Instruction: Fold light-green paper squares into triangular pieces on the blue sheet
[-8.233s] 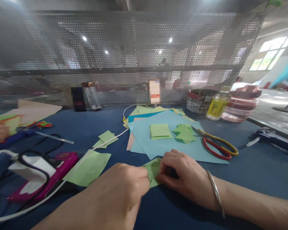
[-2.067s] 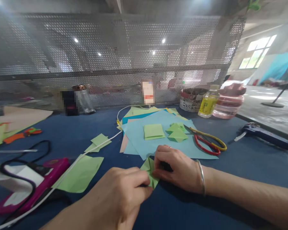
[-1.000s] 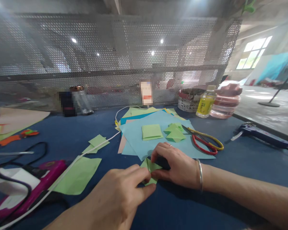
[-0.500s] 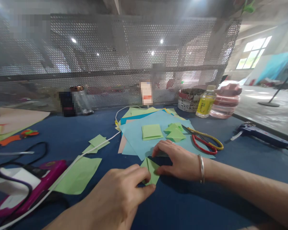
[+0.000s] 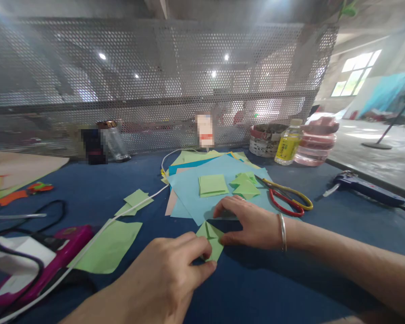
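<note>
A small folded green paper (image 5: 213, 232) lies on the blue tabletop in front of me, with crease lines on its upper face. My left hand (image 5: 177, 263) grips its lower left side, index finger curled on top and thumb at the lower edge. At its right edge rests the thumb of my right hand (image 5: 245, 222); the fingers arch apart above it, near the light blue sheets (image 5: 185, 198). On those sheets lie a folded green square (image 5: 213, 185) and several green folded triangles (image 5: 245, 186).
Scissors (image 5: 290, 198) with red and yellow handles lie right of the sheets, a glue gun (image 5: 371, 191) farther right. Green papers (image 5: 110, 247), a white cable (image 5: 97, 236) and a magenta power strip (image 5: 70, 238) are at left. Bottles (image 5: 288, 144) and a round container (image 5: 265, 140) stand behind.
The right hand's fingers have shifted slightly, and the paper's top flap now lies flatter with a crease showing across it. The left hand keeps its hold.
</note>
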The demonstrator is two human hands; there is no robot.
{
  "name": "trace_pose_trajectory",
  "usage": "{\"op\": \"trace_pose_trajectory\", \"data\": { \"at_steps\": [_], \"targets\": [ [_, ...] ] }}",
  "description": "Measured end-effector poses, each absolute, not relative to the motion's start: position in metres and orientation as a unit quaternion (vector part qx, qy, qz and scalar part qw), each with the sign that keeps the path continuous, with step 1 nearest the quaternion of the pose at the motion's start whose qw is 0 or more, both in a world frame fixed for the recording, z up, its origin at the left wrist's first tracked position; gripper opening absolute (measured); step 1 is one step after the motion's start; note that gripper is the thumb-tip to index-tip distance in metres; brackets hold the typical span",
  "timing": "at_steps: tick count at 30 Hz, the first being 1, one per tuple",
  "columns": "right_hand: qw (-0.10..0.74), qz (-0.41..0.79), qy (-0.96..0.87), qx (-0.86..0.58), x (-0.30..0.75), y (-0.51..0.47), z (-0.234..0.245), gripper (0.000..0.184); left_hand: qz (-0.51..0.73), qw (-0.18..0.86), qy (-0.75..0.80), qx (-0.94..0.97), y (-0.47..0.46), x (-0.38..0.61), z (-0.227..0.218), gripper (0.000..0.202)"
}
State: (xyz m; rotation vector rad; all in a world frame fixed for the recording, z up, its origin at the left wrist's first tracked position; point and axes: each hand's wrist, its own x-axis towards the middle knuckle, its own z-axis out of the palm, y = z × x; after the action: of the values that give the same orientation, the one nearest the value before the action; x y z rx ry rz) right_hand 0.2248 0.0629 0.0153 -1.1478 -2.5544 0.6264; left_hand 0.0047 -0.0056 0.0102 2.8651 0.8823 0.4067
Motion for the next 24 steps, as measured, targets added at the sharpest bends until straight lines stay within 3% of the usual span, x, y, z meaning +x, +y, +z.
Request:
{"op": "trace_pose_trajectory", "data": {
  "at_steps": [6,11,18,24],
  "targets": [
    [0.136,0.213,-0.884,-0.393,0.2244,0.0626,0.0144,0.038,0.144,0.054,0.269,0.951,-0.002,0.0033,0.013,0.04],
    [0.135,0.195,-0.879,-0.413,0.2206,0.0581,0.0075,0.052,0.149,0.05,0.288,0.945,-0.0007,0.003,0.01,0.034],
    [0.131,0.221,-0.885,-0.387,0.2237,0.0631,0.0128,0.037,0.179,0.05,0.25,0.95,0.0033,0.0014,0.0034,0.037],
    [0.138,0.233,-0.887,-0.375,0.2266,0.0646,0.0151,0.036,0.167,0.046,0.253,0.952,0.0029,0.0025,0.0044,0.038]
  ]
}}
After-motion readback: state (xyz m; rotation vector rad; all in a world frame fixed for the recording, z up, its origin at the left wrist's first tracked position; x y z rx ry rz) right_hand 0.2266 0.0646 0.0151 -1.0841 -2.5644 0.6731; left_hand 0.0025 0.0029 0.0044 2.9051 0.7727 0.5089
